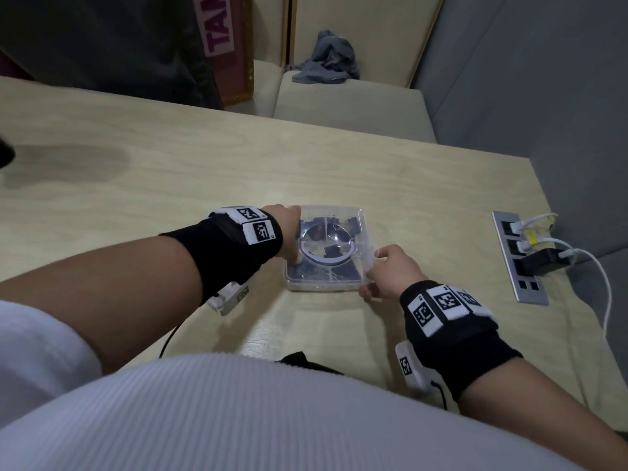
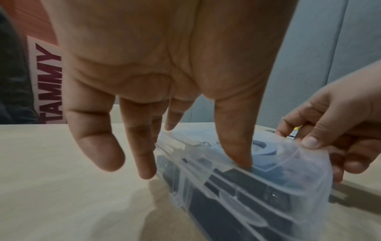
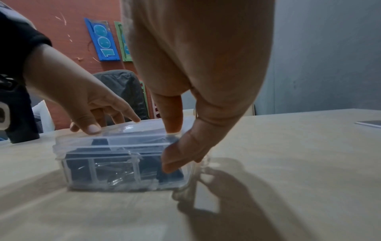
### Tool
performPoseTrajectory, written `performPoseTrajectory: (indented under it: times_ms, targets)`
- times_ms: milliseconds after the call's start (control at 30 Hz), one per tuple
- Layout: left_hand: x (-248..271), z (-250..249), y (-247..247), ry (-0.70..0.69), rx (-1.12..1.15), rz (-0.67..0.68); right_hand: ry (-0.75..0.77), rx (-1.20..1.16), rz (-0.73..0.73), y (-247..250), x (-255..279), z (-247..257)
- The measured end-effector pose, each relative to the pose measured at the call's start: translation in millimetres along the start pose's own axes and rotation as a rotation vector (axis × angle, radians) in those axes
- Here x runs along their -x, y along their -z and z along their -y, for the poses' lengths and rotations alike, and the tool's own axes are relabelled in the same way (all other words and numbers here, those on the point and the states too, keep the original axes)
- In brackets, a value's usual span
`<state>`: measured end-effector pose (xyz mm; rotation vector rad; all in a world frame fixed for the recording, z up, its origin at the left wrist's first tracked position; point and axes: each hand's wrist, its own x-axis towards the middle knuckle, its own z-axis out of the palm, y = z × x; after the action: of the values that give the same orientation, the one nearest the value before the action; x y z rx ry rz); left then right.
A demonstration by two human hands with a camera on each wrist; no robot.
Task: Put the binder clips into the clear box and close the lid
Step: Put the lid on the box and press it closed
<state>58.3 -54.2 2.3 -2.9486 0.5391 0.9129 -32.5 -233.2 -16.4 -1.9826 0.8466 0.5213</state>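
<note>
A clear box sits mid-table with its lid down. Several black binder clips show through the plastic in its compartments. My left hand lies on the lid's left side, fingers straight; its thumb presses the lid. My right hand pinches the box's right edge. In the right wrist view one finger rests on the lid and another curls against the side wall of the box. Dark clips fill the box.
A metal socket panel is set into the table at the right, with a black adapter and white cables. A dark stain marks the table's left. A grey cloth lies on the bench beyond.
</note>
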Motion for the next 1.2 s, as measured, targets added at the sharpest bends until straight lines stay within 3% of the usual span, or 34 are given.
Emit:
performPoseTrajectory:
  times_ms: [167,300,533,767,900,1000,1200]
  targets:
    - [1,1,3,0.004,-0.024,0.031,-0.009,0.028,-0.008,-1,-3,0]
    - [3,-1,1,0.0,-0.035,0.027,0.074,0.247,-0.11,-1,-5,-2]
    - [8,-21,-19,-0.167,-0.285,0.075,0.13,0.311,-0.122,3,-11,8]
    - [3,-16,-25,-0.226,-0.329,-0.051,0.235,0.231,-0.202,7,-14,-2]
    - [4,-6,-6,-0.302,-0.218,-0.002,0.316,0.235,-0.304,12,-14,-13]
    - [4,3,10,-0.36,0.02,0.016,0.372,0.291,-0.333,12,-10,-21]
    - [3,14,17,-0.377,0.166,0.008,0.704,0.681,-0.284,-1,-3,-33]
